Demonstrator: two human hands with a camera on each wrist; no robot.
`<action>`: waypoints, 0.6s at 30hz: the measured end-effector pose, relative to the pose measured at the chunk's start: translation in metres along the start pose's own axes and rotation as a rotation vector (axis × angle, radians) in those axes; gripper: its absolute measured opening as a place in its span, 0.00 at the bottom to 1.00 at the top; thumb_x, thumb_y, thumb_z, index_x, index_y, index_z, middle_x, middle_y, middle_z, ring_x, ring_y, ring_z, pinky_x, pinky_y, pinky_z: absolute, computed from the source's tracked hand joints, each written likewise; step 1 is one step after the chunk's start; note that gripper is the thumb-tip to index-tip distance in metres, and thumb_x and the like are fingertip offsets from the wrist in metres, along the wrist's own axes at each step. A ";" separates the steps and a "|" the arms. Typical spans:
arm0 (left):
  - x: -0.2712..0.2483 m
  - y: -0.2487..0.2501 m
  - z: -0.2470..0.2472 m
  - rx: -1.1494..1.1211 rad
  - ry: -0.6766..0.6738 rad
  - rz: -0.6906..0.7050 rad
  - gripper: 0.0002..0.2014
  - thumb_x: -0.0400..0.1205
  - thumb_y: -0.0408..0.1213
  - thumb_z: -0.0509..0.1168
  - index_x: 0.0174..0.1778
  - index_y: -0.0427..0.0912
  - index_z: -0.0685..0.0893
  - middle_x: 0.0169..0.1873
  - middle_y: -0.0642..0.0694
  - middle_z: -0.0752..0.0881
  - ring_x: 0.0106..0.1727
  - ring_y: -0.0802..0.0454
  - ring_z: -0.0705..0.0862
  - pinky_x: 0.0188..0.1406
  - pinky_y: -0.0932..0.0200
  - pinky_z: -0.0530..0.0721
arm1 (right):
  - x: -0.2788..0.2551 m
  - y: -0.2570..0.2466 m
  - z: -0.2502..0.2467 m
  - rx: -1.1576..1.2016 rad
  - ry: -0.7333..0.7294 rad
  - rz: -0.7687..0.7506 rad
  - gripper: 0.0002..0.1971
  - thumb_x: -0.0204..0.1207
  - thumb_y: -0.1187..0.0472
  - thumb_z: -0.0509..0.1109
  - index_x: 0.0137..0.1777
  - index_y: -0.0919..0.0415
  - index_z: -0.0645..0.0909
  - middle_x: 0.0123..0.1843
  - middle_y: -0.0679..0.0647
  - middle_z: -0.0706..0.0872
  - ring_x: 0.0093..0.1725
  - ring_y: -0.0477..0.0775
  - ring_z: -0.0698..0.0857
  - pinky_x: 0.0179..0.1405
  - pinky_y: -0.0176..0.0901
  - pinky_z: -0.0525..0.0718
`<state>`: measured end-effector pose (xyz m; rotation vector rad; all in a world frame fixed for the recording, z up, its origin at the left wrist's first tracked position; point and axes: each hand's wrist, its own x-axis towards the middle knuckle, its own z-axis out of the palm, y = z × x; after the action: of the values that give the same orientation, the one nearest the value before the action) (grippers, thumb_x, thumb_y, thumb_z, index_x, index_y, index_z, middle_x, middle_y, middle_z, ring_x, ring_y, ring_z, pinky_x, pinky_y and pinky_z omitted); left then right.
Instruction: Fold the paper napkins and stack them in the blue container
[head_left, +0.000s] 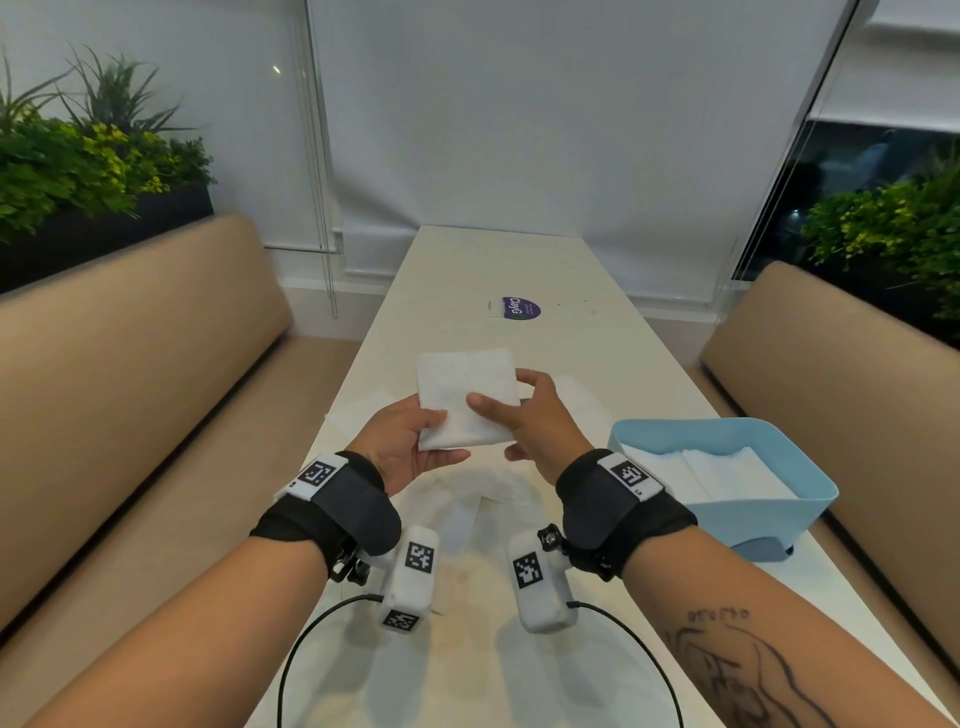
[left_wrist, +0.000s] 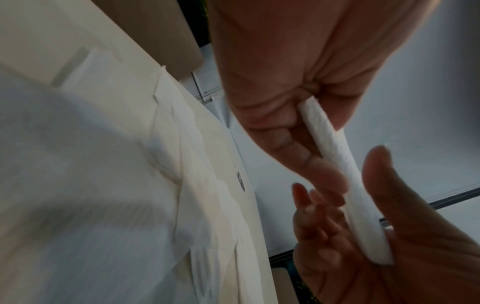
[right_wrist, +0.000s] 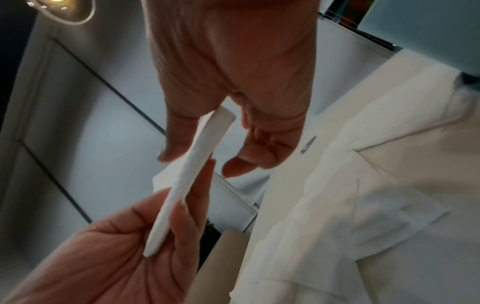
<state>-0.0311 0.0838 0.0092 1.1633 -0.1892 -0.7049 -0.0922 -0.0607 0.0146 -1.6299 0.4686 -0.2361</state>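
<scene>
Container status: the blue container (head_left: 753, 525) stands at the right edge of the table (head_left: 498, 270), toward my end. It holds stacked napkins (head_left: 727, 467), white and folded, lying flat below its rim.

Folded napkin (head_left: 457, 395) in work: held in the air above the middle of the table, left of the container, its broad face tilted toward me. My left hand (head_left: 405, 441) pinches its near left corner, thumb on top, fingers beneath. My right hand (head_left: 540, 421) holds its right edge, thumb laid across the top face, fingers curled behind.

Loose napkins (head_left: 493, 488), unfolded, lie spread on the table under both hands; one corner reaches the left edge. A round purple sticker (head_left: 521, 308) lies farther out on the centre line. Bare tabletop runs from the sticker to the far edge. Beige benches (head_left: 130, 364) run along both long edges, apart from the table.
</scene>
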 end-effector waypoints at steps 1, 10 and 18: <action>0.001 0.000 0.000 0.009 0.015 0.008 0.13 0.85 0.27 0.54 0.65 0.36 0.75 0.49 0.39 0.83 0.43 0.44 0.83 0.25 0.60 0.88 | 0.000 0.002 -0.001 0.033 -0.054 0.011 0.35 0.67 0.57 0.80 0.70 0.53 0.64 0.53 0.58 0.83 0.38 0.52 0.83 0.28 0.41 0.77; 0.001 -0.007 -0.003 0.403 -0.073 0.032 0.10 0.79 0.32 0.68 0.56 0.43 0.80 0.40 0.49 0.84 0.36 0.55 0.81 0.30 0.68 0.80 | -0.001 0.002 0.000 -0.062 -0.015 -0.106 0.09 0.75 0.64 0.73 0.44 0.67 0.75 0.26 0.57 0.75 0.19 0.51 0.68 0.19 0.39 0.68; 0.001 -0.005 -0.004 0.386 -0.025 0.045 0.03 0.80 0.30 0.67 0.46 0.41 0.83 0.34 0.47 0.86 0.31 0.56 0.82 0.30 0.66 0.80 | -0.002 0.003 -0.002 -0.068 -0.001 -0.099 0.11 0.74 0.62 0.74 0.49 0.67 0.75 0.29 0.57 0.77 0.19 0.49 0.69 0.18 0.37 0.69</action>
<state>-0.0302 0.0854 0.0023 1.5131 -0.3842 -0.6601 -0.0948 -0.0621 0.0124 -1.7221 0.3988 -0.2959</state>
